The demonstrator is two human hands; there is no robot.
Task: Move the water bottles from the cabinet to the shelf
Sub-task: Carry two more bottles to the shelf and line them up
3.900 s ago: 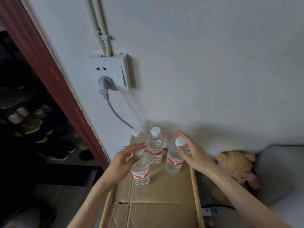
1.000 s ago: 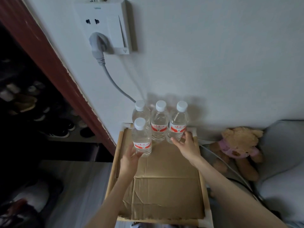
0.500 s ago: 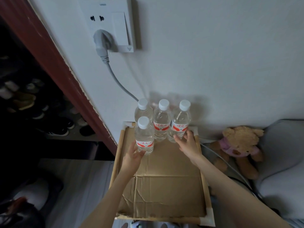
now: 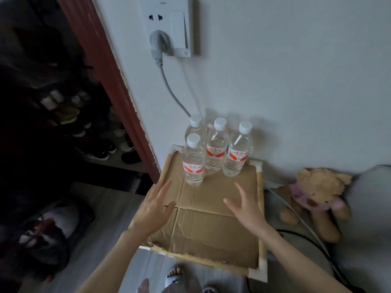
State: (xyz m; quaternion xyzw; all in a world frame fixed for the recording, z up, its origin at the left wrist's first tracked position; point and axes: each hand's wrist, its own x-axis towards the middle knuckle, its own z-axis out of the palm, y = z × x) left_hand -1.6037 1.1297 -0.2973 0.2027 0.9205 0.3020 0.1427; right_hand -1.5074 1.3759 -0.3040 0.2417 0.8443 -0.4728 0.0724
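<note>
Four water bottles with white caps and red labels stand upright at the 12 o'clock end of a cardboard-lined shelf (image 4: 213, 225), pushed close to the white wall. Three form a row against the wall: the left back bottle (image 4: 195, 126), the middle bottle (image 4: 216, 150) and the right bottle (image 4: 238, 154), packed side by side. The front bottle (image 4: 193, 161) stands just ahead of the left one, at about 11 o'clock on the cardboard. Both hands hover above the cardboard near the bottles without touching them. The left hand (image 4: 153, 210), at 9 o'clock, has its fingers spread and straight, holding nothing. The right hand (image 4: 246, 208), at 3 o'clock, is likewise spread and empty, fingers pointing toward the bottles. On the wall at 12 o'clock, a grey plug (image 4: 157, 44) sits in a white socket (image 4: 169, 24), its cable running down behind the bottles. A stuffed bear (image 4: 317, 193) in a pink top lies just beside the shelf at 3 o'clock. Shoes (image 4: 99, 153) line a dark recess at 9 o'clock.
</note>
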